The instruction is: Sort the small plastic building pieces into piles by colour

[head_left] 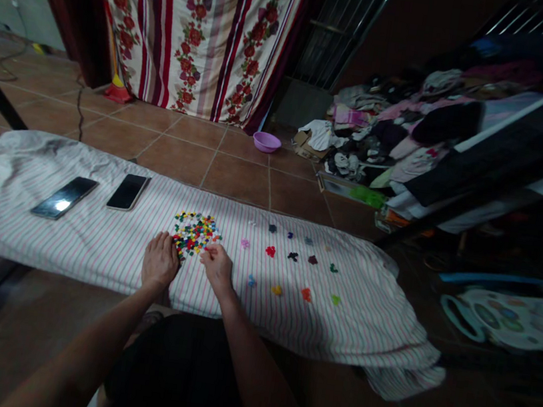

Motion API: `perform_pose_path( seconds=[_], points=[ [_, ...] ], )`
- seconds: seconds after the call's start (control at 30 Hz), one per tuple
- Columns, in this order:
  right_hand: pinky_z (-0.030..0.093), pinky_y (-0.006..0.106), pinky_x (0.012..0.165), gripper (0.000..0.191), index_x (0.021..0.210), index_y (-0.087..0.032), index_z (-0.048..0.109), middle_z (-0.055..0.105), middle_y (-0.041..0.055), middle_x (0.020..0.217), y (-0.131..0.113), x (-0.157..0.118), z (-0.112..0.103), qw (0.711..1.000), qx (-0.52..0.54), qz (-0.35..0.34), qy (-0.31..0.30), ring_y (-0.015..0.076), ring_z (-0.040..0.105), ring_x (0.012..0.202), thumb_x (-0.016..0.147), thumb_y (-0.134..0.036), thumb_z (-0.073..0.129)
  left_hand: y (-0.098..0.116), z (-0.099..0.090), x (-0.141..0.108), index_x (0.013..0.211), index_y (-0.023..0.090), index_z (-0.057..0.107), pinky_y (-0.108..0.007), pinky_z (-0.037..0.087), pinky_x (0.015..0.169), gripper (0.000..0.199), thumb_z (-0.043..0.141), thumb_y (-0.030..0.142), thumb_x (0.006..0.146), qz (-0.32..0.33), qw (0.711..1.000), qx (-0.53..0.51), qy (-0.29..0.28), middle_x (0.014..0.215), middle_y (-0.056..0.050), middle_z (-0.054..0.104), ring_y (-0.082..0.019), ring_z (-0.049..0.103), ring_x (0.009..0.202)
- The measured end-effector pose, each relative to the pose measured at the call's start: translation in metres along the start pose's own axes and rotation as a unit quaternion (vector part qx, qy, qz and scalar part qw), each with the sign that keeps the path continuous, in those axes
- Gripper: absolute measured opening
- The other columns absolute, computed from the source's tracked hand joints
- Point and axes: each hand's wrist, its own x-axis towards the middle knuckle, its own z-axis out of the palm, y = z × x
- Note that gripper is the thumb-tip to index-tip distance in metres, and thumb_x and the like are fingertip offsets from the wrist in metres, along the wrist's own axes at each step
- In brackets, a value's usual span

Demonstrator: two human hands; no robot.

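Note:
A mixed pile of small coloured pieces (195, 230) lies on the striped cloth (114, 242). My left hand (161, 259) rests flat at the pile's lower left edge, fingers laid out, holding nothing. At the lower right edge of the pile is my right hand (216, 266), its thumb and fingertips pinched together; whatever may be between them is too small to make out. To the right, small single-colour groups sit in rows, among them a red one (270, 251), a pink one (245, 243), a yellow one (276, 290), an orange one (306, 294) and a light green one (335, 299).
Two phones, one (65, 197) farther left and another (128, 192) nearer the pile, lie on the cloth. Beyond are a purple basin (267, 141) on the tiled floor, a flowered curtain (192, 31) and heaped clothes (404, 124) at the right.

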Motion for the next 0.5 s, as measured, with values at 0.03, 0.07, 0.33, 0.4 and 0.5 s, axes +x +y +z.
perform_pose_path(
  seconds=[0.03,0.07,0.33,0.4,0.5],
  points=[
    [0.056,0.027,0.068,0.014,0.091,-0.024,0.061,0.07,-0.0016,0.082,0.001,-0.001,-0.001,1.0,-0.001,0.009,0.011,0.0152,0.069,0.074,0.079,-0.026,0.054,0.0,0.0,0.0,0.115,0.004,0.058,-0.047,0.038,0.105,0.042,0.03,0.026,0.092,0.002,1.0,0.001,0.002,0.124,-0.022,0.061,-0.031,0.049,0.126],
    [0.056,0.027,0.069,0.013,0.089,-0.024,0.061,0.07,-0.0019,0.08,0.001,-0.001,-0.002,1.0,-0.005,0.015,0.021,0.0154,0.069,0.074,0.077,-0.025,0.056,0.0,0.0,0.0,0.115,0.004,0.058,-0.047,0.038,0.106,0.042,0.03,0.026,0.092,0.003,1.0,0.002,0.002,0.124,-0.022,0.061,-0.031,0.049,0.126],
    [0.053,0.029,0.073,0.012,0.086,-0.023,0.058,0.068,-0.0012,0.08,0.0,-0.003,-0.019,0.999,-0.019,-0.017,0.041,0.0159,0.067,0.076,0.074,-0.025,0.056,0.001,-0.001,0.001,0.115,0.005,0.058,-0.047,0.038,0.105,0.041,0.032,0.025,0.092,0.002,1.0,-0.001,0.004,0.123,-0.022,0.061,-0.031,0.05,0.125],
    [0.053,0.029,0.075,0.013,0.088,-0.023,0.058,0.068,-0.001,0.083,0.002,-0.002,-0.026,0.998,-0.03,-0.023,0.054,0.0157,0.067,0.078,0.075,-0.025,0.055,0.0,-0.001,0.0,0.115,0.006,0.058,-0.047,0.038,0.105,0.04,0.032,0.025,0.092,0.005,1.0,-0.002,0.007,0.123,-0.021,0.061,-0.031,0.05,0.125],
    [0.053,0.029,0.076,0.016,0.091,-0.024,0.059,0.068,-0.0012,0.085,0.009,0.0,-0.036,0.996,-0.041,-0.03,0.071,0.0151,0.067,0.079,0.077,-0.025,0.053,0.0,-0.001,0.0,0.116,0.006,0.057,-0.048,0.038,0.105,0.04,0.032,0.025,0.092,0.008,1.0,-0.002,0.005,0.124,-0.021,0.061,-0.031,0.049,0.125]
  ],
)
